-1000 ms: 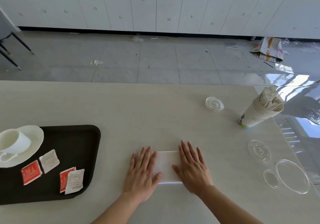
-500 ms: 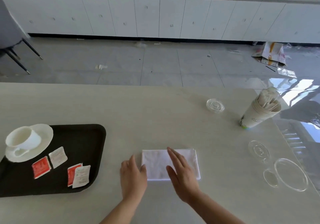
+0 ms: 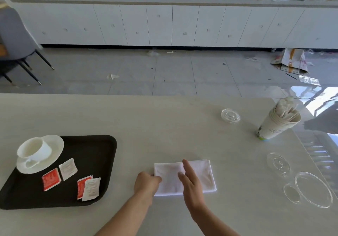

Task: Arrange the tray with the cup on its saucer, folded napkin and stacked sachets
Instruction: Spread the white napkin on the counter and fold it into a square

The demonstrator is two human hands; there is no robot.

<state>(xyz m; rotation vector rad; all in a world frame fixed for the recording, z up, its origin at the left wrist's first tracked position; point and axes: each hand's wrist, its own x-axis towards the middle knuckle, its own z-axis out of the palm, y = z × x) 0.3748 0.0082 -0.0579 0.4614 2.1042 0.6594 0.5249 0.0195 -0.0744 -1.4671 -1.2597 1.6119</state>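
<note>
Starting left, we see the cup [image 3: 34, 149] on its saucer [image 3: 53, 155] in the tray [image 3: 102, 162], four sachets [image 3: 70, 179] loose beside it. On the desk [image 3: 164, 126], our left hand [image 3: 146, 183] pinches the napkin [image 3: 201, 177] edge; our right hand [image 3: 191, 181] lies flat, fingers spread, on it.

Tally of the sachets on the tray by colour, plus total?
Red sachets: 2
White sachets: 2
Total: 4, all lying on the black tray, in two side-by-side pairs, not in one stack.
</note>
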